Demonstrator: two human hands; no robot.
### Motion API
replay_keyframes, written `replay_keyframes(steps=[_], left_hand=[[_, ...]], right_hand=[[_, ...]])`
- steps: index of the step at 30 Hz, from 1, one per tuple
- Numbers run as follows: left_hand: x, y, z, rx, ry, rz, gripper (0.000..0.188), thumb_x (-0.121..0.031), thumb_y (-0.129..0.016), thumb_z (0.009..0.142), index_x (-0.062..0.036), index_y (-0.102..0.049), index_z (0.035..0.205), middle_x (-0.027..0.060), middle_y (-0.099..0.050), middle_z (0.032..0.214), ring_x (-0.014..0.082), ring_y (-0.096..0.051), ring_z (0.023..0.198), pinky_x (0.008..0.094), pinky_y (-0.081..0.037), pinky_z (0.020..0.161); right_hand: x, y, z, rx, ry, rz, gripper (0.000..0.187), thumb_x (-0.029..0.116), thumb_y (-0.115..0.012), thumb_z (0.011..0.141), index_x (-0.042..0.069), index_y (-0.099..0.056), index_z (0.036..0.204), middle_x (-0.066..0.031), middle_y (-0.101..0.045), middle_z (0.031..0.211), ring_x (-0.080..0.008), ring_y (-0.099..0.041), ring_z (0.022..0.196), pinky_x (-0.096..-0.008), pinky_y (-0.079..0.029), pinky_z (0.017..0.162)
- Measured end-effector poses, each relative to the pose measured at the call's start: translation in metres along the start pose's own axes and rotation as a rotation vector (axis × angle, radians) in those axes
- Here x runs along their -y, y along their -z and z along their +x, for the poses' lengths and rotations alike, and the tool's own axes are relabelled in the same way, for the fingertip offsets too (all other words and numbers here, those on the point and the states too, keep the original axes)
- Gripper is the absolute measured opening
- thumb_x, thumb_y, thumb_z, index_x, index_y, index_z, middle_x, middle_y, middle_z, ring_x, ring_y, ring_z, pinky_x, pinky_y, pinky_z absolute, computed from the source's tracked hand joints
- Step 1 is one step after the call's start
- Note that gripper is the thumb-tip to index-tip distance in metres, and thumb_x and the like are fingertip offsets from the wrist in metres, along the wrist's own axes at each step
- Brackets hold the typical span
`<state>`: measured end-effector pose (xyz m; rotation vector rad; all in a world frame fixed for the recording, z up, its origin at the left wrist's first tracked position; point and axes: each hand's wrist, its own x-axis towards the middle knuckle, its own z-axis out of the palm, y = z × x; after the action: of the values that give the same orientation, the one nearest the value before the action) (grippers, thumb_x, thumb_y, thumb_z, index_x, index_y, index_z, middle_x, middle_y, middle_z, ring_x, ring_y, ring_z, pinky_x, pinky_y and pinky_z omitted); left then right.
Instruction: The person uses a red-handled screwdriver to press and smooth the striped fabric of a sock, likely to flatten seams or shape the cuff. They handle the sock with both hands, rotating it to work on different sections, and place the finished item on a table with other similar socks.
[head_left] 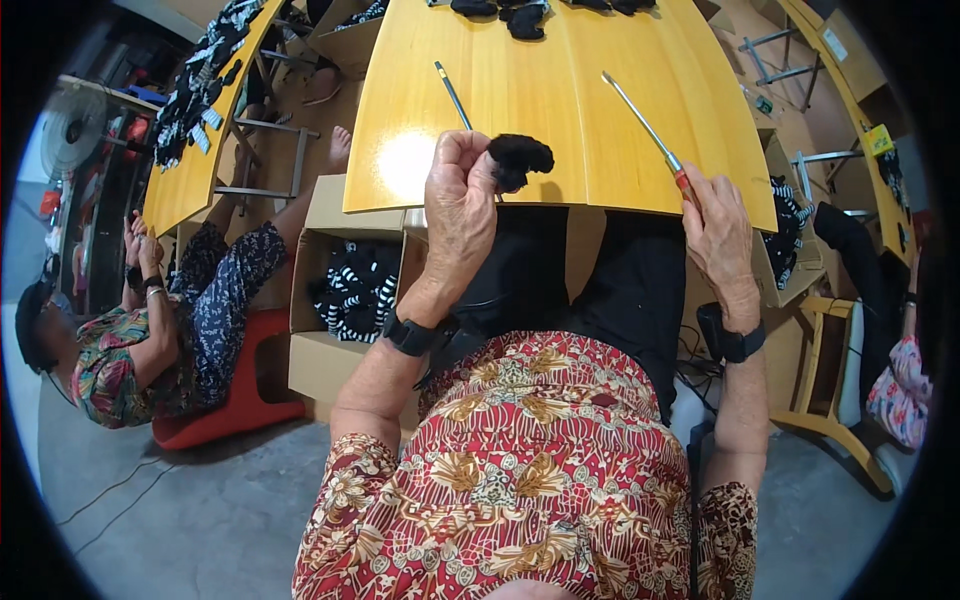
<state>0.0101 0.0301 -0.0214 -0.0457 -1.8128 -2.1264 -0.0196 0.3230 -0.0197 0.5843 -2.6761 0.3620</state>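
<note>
Head view showed me, from my distance, the black fuzzy piece (522, 158) in the left hand (462, 205), over the near part of the wooden table (540, 95); I judged that a loose pinch could drop it off the near edge, and that the red-handled tool (645, 125), swung inward carelessly, could jab the left hand; the thin dark rod (453, 96) might roll if knocked, though I could not tell whether the left fingers held it too; the left hand was raised, its thumb and fingers closed on the piece; the right hand (718, 225) reached forward, fingers wrapped around its tool, the metal shaft pointing away and leftward, apart from the piece.
</note>
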Motion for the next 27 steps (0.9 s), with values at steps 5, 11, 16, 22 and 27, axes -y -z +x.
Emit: replay_keyframes(steps=[5,11,16,22,27], left_hand=[[0.004,0.0,-0.006,0.07,-0.049,0.394,0.013,-0.003,-0.059,0.09,0.0003,-0.061,0.102,0.0075,-0.063,0.079,0.0134,-0.063,0.071,0.0272,-0.052,0.065],[0.01,0.01,-0.02,0.095,-0.283,0.84,0.008,-0.004,-0.063,0.085,-0.0018,-0.064,0.092,0.0119,-0.065,0.077,0.0218,-0.065,0.069,0.0306,-0.05,0.061],[0.011,0.002,-0.018,0.079,-0.161,0.756,0.005,-0.005,-0.059,0.091,0.0003,-0.059,0.093,0.0095,-0.064,0.072,0.0153,-0.065,0.067,0.0277,-0.051,0.062],[0.019,0.002,-0.015,0.005,-0.157,0.571,0.004,-0.004,-0.06,0.09,-0.0014,-0.057,0.089,0.0081,-0.063,0.065,0.0165,-0.065,0.06,0.0285,-0.051,0.055],[0.014,0.003,-0.016,0.071,-0.001,0.457,0.008,-0.008,-0.057,0.094,-0.0002,-0.058,0.094,0.0025,-0.06,0.078,0.0085,-0.058,0.071,0.0235,-0.052,0.063]], right_hand=[[0.027,0.009,-0.032,-0.097,-0.188,0.493,0.04,0.005,-0.061,0.083,0.003,-0.058,0.123,-0.0185,-0.063,0.094,-0.0303,-0.062,0.082,-0.0368,-0.049,0.074],[0.067,0.051,-0.076,0.087,-0.162,0.707,0.044,0.003,-0.065,0.079,0.001,-0.06,0.123,-0.0118,-0.06,0.082,-0.0212,-0.058,0.071,-0.0296,-0.046,0.068],[0.068,0.05,-0.098,0.151,-0.122,0.69,0.043,0.003,-0.067,0.078,0.002,-0.061,0.121,-0.0111,-0.058,0.076,-0.0223,-0.055,0.063,-0.0315,-0.045,0.061],[0.067,0.045,-0.101,0.114,-0.106,0.683,0.043,0.002,-0.068,0.078,0.003,-0.062,0.121,-0.0108,-0.058,0.075,-0.0223,-0.055,0.063,-0.0317,-0.045,0.06],[0.066,0.04,-0.101,0.15,-0.133,0.696,0.043,0.001,-0.067,0.078,0.004,-0.062,0.121,-0.0107,-0.057,0.074,-0.0224,-0.055,0.062,-0.0313,-0.045,0.06]])
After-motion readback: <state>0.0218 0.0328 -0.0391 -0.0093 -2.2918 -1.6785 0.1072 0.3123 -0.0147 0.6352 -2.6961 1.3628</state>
